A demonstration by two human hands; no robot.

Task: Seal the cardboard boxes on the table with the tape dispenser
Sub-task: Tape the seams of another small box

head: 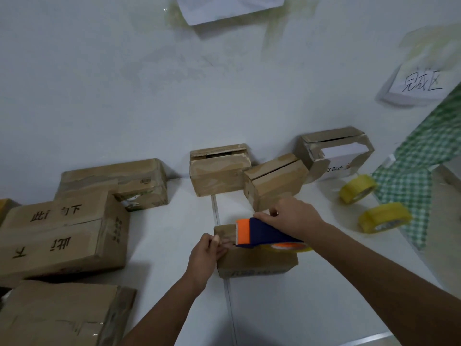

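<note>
You face a white table (pixel 311 308) carrying eight cardboard boxes. The three largest sit at your left; the biggest (pixel 59 236) bears handwritten characters, "此" and "下" being readable. Three open-topped boxes line the wall, and the rightmost (pixel 335 152) holds a white carton with print too small to read. A taped paper sign (pixel 421 83) on the wall reads "完成区". Two yellow tape rolls (pixel 385 217) lie at your right beside green checked cloth (pixel 409 176). Your right hand (pixel 295 216) grips the blue-and-orange tape dispenser (pixel 259 232), resting on the small box (pixel 257 260) before you. Your left hand (pixel 204 255) pinches that box's left end.
</note>
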